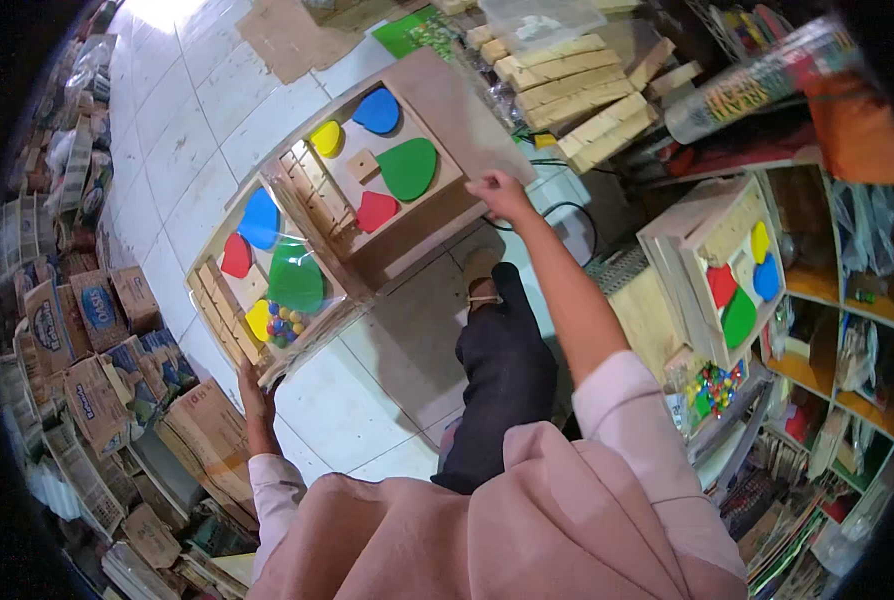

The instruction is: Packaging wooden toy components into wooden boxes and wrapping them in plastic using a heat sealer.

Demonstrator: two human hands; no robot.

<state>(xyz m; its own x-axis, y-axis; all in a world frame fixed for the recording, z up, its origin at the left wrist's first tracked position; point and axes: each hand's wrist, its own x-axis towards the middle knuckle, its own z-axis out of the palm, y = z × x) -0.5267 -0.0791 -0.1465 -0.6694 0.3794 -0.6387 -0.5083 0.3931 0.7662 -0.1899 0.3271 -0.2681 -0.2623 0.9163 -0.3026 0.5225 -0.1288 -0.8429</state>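
In front of me a wooden tray (pixel 334 291) holds blue, red, green and yellow flat pieces, slotted wooden strips and a clear bag of coloured beads (pixel 285 324). Clear plastic film covers it, shining in places. My left hand (pixel 258 397) grips its near left corner, thumb on top. Beside it, a second wooden tray (pixel 424 97) carries a green piece (pixel 409 169), a blue piece (pixel 378 111), a yellow one, a red one and a small drilled block (pixel 362 165). At this tray's right corner is my right hand (pixel 501 196), fingers curled; whether they pinch anything is unclear.
Slotted wooden blocks (pixel 567 82) are piled at the upper right, near a printed plastic roll (pixel 766 82). Stacked trays (pixel 736 262) stand right, before shelves (pixel 814 281). Cardboard boxes (pixel 211 435) crowd the left. A black cable (pixel 593 225) lies beyond my foot.
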